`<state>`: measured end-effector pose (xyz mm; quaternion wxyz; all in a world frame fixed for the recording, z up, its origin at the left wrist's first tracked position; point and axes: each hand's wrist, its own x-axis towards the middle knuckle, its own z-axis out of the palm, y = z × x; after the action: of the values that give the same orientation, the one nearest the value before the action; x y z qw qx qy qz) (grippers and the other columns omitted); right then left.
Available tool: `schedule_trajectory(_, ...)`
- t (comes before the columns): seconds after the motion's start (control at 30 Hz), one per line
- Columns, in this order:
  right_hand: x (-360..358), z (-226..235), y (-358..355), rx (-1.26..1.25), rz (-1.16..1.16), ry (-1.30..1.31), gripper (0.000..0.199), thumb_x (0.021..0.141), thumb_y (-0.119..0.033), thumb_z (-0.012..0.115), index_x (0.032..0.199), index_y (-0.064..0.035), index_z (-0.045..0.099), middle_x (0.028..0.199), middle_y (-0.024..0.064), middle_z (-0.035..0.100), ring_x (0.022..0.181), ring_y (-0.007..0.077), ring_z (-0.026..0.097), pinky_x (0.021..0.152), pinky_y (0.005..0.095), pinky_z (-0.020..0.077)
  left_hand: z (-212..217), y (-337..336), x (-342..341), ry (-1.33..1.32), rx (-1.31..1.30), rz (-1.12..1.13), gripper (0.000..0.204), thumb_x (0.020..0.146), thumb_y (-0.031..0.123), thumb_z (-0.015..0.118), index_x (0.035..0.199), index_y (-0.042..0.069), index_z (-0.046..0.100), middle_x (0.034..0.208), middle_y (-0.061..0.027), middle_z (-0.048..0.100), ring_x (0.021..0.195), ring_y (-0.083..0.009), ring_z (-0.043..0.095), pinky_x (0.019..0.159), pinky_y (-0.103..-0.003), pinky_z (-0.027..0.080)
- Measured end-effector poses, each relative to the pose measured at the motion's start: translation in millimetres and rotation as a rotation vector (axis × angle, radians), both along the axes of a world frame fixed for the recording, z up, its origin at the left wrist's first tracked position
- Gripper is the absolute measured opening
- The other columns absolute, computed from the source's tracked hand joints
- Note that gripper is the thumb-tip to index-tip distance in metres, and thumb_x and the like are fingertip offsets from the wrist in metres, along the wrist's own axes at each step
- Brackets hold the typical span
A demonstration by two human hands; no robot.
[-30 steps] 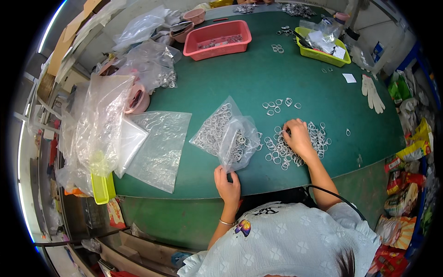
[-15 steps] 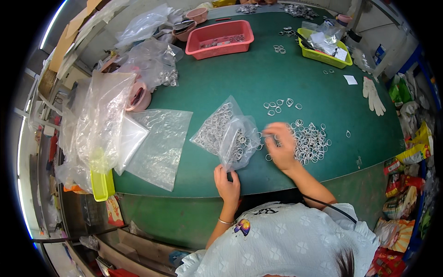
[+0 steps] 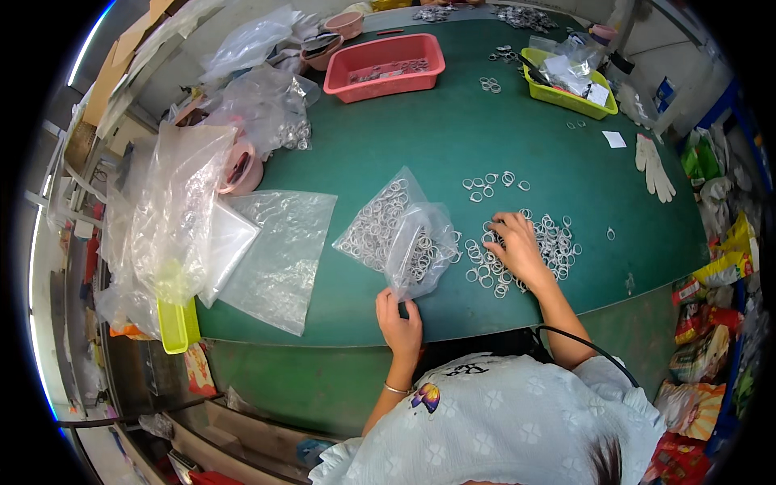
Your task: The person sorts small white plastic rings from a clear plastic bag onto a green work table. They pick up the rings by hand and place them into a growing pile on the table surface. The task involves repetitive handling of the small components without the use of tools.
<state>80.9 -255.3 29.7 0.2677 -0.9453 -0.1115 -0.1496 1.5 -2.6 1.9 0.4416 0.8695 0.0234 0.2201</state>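
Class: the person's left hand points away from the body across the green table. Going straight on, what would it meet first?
The left hand would most likely meet the clear bag of metal rings first; its fingertips already reach the bag's near edge.

Bag of rings point(image 3: 402, 236) lies left of loose rings point(image 3: 558, 238) on table point(image 3: 388, 145).
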Motion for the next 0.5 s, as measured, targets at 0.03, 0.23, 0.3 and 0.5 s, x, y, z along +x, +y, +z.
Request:
schedule_trajectory(0.03,-3.0,-1.2,-1.3,-0.003,0.001,0.058,0.024,0.076,-0.008,0.075,0.096,-0.0009,0.065,0.107,0.0085,0.062,0.104,0.0289,0.054,0.089,0.0401,0.0381,-0.1,0.3,-0.3,-0.001,0.0,-0.001,0.023,0.08,-0.002,0.062,0.103,-0.003,0.06,0.104,-0.0176,0.058,0.097,-0.0374,0.055,0.085,-0.042,0.045)
schedule_trajectory(0.23,0.6,0.8,-14.2,0.262,-0.124,-0.029,0.015,0.078,-0.008,0.074,0.085,-0.0018,0.063,0.083,0.0096,0.064,0.083,0.0274,0.06,0.078,0.0385,0.044,0.9,1.4,0.6,0.004,0.013,-0.009,0.023,0.08,-0.003,0.062,0.103,-0.003,0.06,0.103,-0.0175,0.057,0.096,-0.0374,0.055,0.085,-0.043,0.045)
schedule_trajectory(0.3,3.2,-1.1,-19.4,0.539,-0.166,-0.056,0.009,0.084,-0.006,0.068,0.089,0.0,0.064,0.077,0.0102,0.065,0.067,0.0226,0.061,0.063,0.0331,0.0467,3.0,1.2,0.4,0.003,0.014,-0.006,0.023,0.08,-0.002,0.062,0.103,-0.003,0.06,0.103,-0.0177,0.057,0.096,-0.0373,0.055,0.086,-0.042,0.045)
schedule_trajectory(0.5,0.8,9.0,-22.0,0.374,-0.063,0.175,0.019,0.083,-0.006,0.067,0.101,-0.001,0.067,0.075,0.0063,0.061,0.07,0.0185,0.055,0.07,0.0329,0.0462,-1.7,1.8,-0.5,0.027,-0.004,0.0,0.024,0.08,-0.002,0.062,0.103,-0.003,0.06,0.104,-0.0181,0.057,0.098,-0.0374,0.055,0.087,-0.042,0.045)
